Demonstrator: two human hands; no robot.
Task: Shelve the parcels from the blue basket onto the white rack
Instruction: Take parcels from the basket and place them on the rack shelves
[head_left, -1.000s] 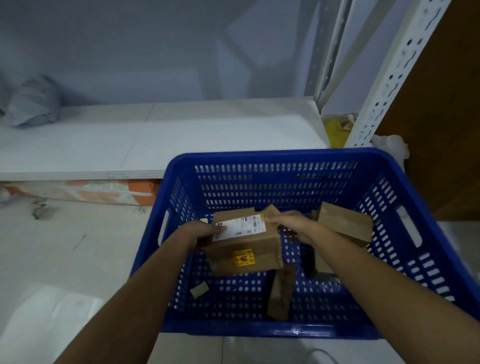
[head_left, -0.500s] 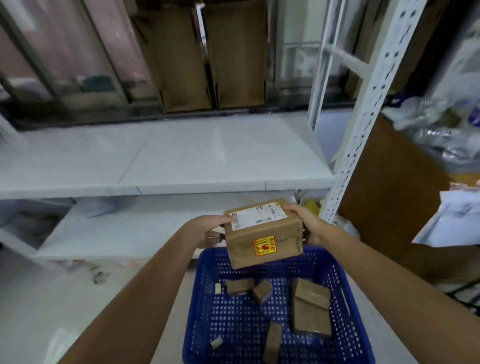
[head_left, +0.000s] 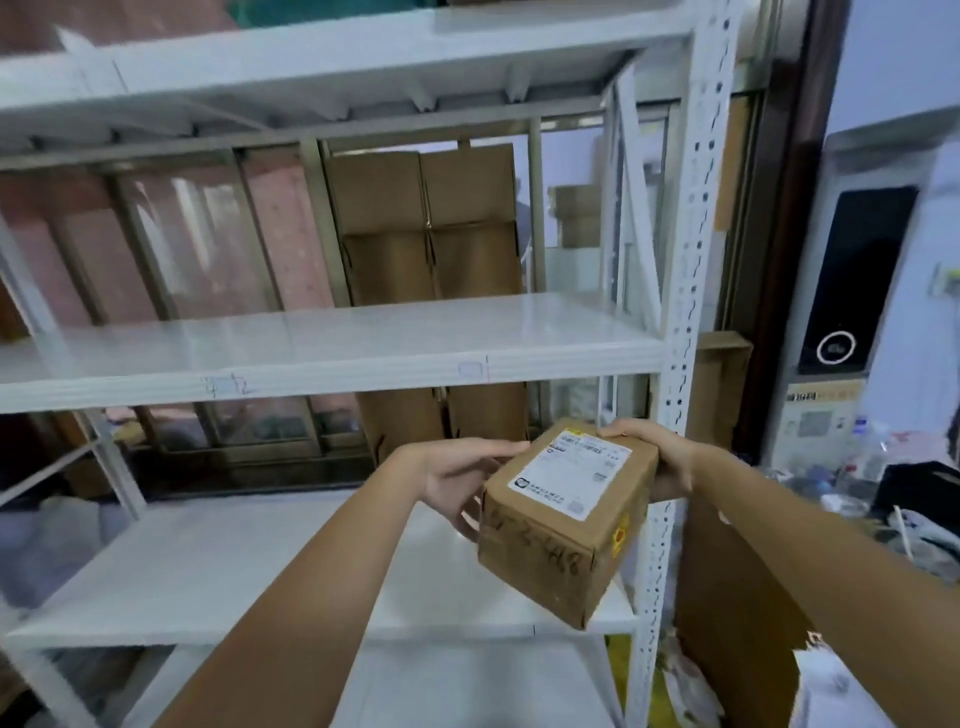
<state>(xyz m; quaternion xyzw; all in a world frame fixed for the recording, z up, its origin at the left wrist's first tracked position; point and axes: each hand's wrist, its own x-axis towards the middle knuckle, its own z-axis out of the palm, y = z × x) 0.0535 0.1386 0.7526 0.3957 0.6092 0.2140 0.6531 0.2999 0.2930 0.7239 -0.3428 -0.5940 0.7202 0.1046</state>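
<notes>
Now | both hands, left (head_left: 457, 480) and right (head_left: 662, 460), grip parcel (head_left: 566, 525) | handwriting reads "2-448"

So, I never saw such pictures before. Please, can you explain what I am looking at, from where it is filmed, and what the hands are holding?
There is no machine here: a person wears one camera on the head, looking forward and down at their own bare arms. The left hand and the right hand grip a brown cardboard parcel from its two sides. It is tilted, with a white shipping label on top and handwriting on its near face. Behind it stands the white rack, whose shelves look bare where they show. Flattened cardboard boxes stand behind the rack.
</notes>
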